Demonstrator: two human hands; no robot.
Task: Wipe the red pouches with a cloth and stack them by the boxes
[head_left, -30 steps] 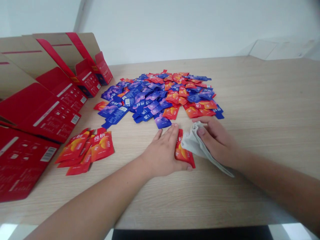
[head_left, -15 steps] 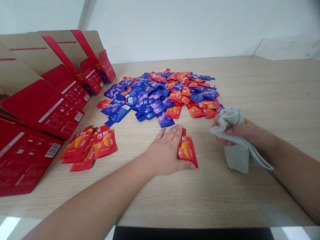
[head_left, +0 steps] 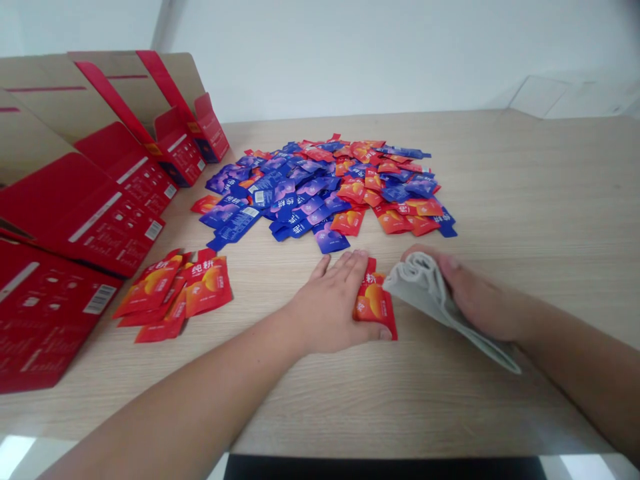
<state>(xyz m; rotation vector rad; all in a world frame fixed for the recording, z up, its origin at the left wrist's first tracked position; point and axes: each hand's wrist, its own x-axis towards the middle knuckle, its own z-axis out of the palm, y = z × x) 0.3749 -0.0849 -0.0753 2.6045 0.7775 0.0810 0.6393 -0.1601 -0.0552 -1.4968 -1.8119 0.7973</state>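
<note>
My left hand (head_left: pixel 333 307) lies flat on the table, fingers spread, over the left part of a red packet (head_left: pixel 375 307) with orange fruit printed on it. My thumb rests on the packet's lower edge. To the right, my right hand (head_left: pixel 470 293) is wrapped round a folded pale grey cloth (head_left: pixel 425 287). The cloth's left end reaches the packet's right edge, and its other end slants down to the right. Behind both hands spreads a heap of blue and red packets (head_left: pixel 310 193).
Several overlapping red packets (head_left: pixel 207 287) lie left of my left arm. Open red boxes (head_left: pixel 110 207) with raised flaps stand in a row along the left side. The wooden table (head_left: pixel 540 193) meets a white wall at the back.
My right hand has moved left with the cloth, bringing it up to the red packet and tilting it. A blue packet at the heap's right edge is now more exposed. My left hand stays in place.
</note>
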